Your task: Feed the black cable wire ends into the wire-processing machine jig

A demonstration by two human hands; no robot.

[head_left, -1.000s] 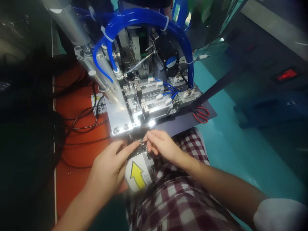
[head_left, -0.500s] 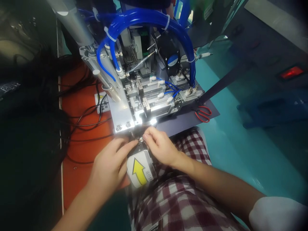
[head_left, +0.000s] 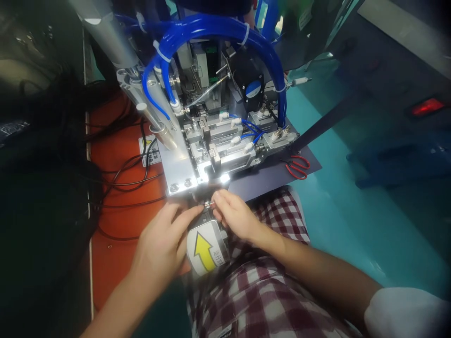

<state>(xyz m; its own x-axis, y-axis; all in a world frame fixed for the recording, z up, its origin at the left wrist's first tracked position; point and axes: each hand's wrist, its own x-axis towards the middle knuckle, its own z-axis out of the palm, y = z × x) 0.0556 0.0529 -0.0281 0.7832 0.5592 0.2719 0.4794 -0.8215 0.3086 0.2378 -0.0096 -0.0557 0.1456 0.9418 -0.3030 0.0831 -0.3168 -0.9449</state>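
At the front of a metal machine (head_left: pixel 181 164), my two hands meet around a small shiny part (head_left: pixel 207 204) whose kind is too small to make out. My right hand (head_left: pixel 232 213) pinches the part's right end between thumb and fingertips. From the other side, my left hand (head_left: pixel 164 234) touches it with an outstretched fingertip; its other fingers are partly hidden, so whether they grip anything does not show. Just below the fingers is a rounded block with a white label and a yellow arrow (head_left: pixel 203 251).
Blue air hoses (head_left: pixel 218 23) arch over the machine's cylinders. Red-handled pliers (head_left: pixel 299 166) lie on the dark plate (head_left: pixel 260 180) at right. Black cables (head_left: pixel 120 178) cross the orange surface (head_left: pixel 116 263) at left. A checked garment (head_left: pixel 246 295) covers my lap.
My right hand has shifted slightly right and down, baring more of the small part between the fingertips. My left hand stays nearly in place.
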